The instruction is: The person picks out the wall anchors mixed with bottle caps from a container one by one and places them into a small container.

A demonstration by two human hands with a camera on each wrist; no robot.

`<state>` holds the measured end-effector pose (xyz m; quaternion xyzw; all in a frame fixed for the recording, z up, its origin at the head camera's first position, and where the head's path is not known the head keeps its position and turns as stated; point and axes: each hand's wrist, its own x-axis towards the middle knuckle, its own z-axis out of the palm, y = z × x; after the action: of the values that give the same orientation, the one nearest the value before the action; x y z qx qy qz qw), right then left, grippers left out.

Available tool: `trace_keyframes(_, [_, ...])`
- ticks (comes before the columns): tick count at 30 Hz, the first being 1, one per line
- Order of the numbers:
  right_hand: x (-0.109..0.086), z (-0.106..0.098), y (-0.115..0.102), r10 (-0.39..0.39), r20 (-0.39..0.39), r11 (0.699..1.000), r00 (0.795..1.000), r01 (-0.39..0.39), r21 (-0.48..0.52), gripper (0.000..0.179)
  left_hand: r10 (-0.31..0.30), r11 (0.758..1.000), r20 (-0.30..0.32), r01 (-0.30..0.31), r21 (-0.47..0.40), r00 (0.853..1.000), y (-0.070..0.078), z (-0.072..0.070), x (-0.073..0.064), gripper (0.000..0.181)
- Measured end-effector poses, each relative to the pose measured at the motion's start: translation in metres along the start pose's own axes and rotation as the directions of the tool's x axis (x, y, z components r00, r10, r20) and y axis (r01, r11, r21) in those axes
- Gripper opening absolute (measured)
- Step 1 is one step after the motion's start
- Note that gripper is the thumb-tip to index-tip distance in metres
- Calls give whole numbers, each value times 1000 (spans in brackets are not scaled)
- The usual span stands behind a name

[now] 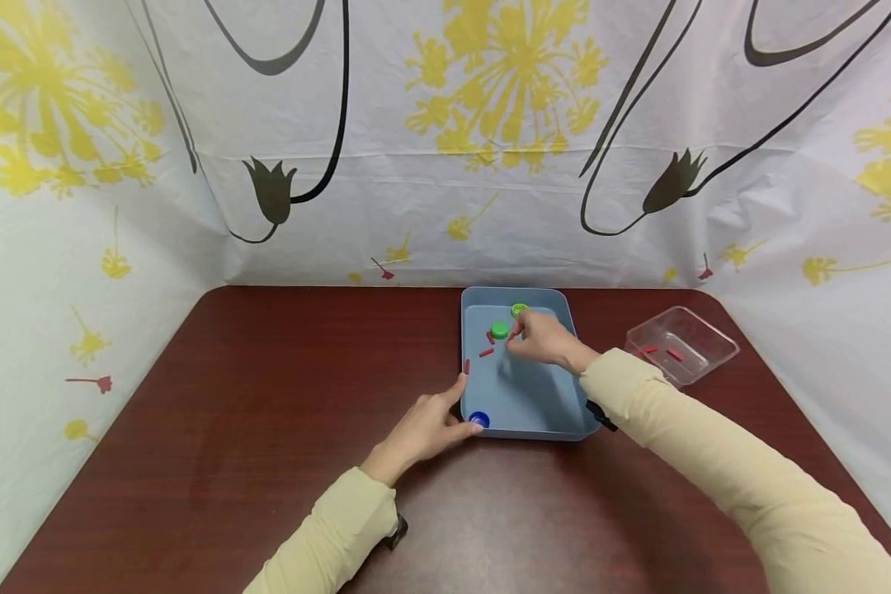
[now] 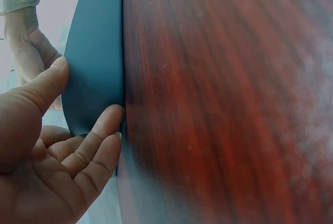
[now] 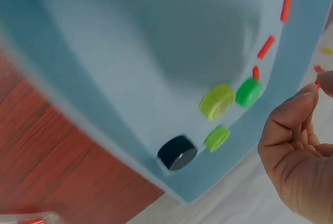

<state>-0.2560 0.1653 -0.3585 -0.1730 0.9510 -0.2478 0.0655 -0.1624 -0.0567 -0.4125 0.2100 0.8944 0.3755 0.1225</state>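
A blue-grey tray (image 1: 535,433) lies on the table, and my left hand (image 1: 426,425) holds its near left corner, thumb at the rim, fingers against the outer wall. Over the tray, my right hand (image 1: 540,337) pinches a small red stick (image 3: 318,85), mostly hidden by the fingertips. Inside lie three red sticks (image 1: 486,352) toward the left side. A green bottle cap (image 1: 499,330) sits near them, a lime cap (image 1: 519,309) farther back, and a blue cap (image 1: 478,420) by the left thumb. The right wrist view also shows a yellow-green cap (image 3: 217,101) and a black cap (image 3: 177,152).
To the right of the tray stands a clear plastic box (image 1: 701,363) holding red sticks (image 1: 674,354). The dark red-brown wooden table (image 1: 304,355) extends widely to the left. A white patterned cloth (image 1: 386,190) hangs behind and at both sides.
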Motion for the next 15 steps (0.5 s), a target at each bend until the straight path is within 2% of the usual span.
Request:
trace_keyframes(8, [-12,-28,20,107,-76,993,991,-102,64,22,-3,1000,-3,3,-4,1000,0,0,-1,82])
trace_keyframes(15, [-32,-53,48,190,-172,978,967,-170,120,26,8,1000,3,-8,0,1000,0,1,-1,81])
